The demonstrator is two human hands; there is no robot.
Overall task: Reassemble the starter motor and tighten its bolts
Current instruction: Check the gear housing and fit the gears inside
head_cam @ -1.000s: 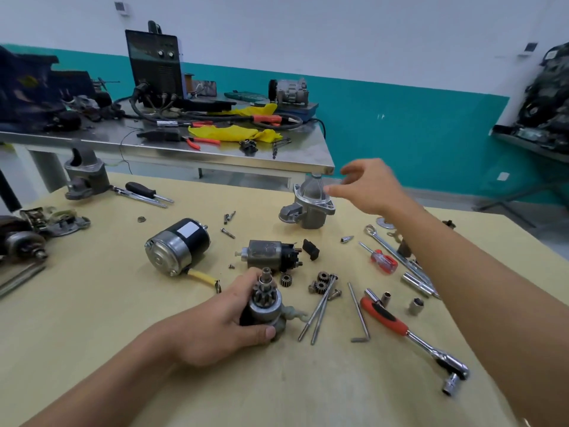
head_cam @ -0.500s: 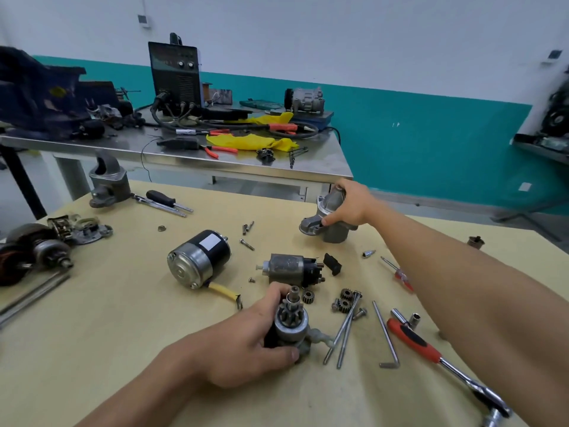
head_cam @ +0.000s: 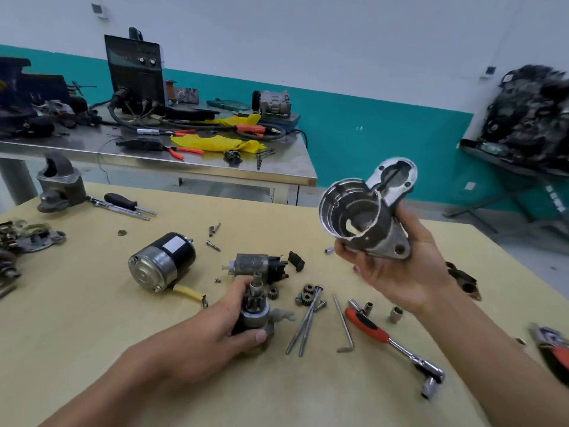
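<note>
My right hand (head_cam: 400, 266) holds the aluminium nose housing (head_cam: 363, 211) up above the table, its open bore turned toward me. My left hand (head_cam: 215, 328) grips the pinion drive assembly (head_cam: 255, 309) upright on the yellow table (head_cam: 92, 318), gear teeth on top. The black and silver motor body (head_cam: 161, 260) lies on its side to the left. Just beyond my left hand lies the solenoid (head_cam: 255, 265). Small planetary gears (head_cam: 304, 292) and two long through bolts (head_cam: 303, 322) lie between my hands.
A red-handled ratchet (head_cam: 391, 343), sockets (head_cam: 395, 314) and an Allen key (head_cam: 343, 325) lie on the right. Loose screws (head_cam: 214, 229), a screwdriver (head_cam: 126, 204) and another housing (head_cam: 60, 186) sit farther back. A steel bench (head_cam: 215, 164) with tools stands behind.
My right hand reached to the nose housing, gripped it, and lifted it off the table toward me, turning its open end to face me. My left hand kept hold of the pinion drive.
</note>
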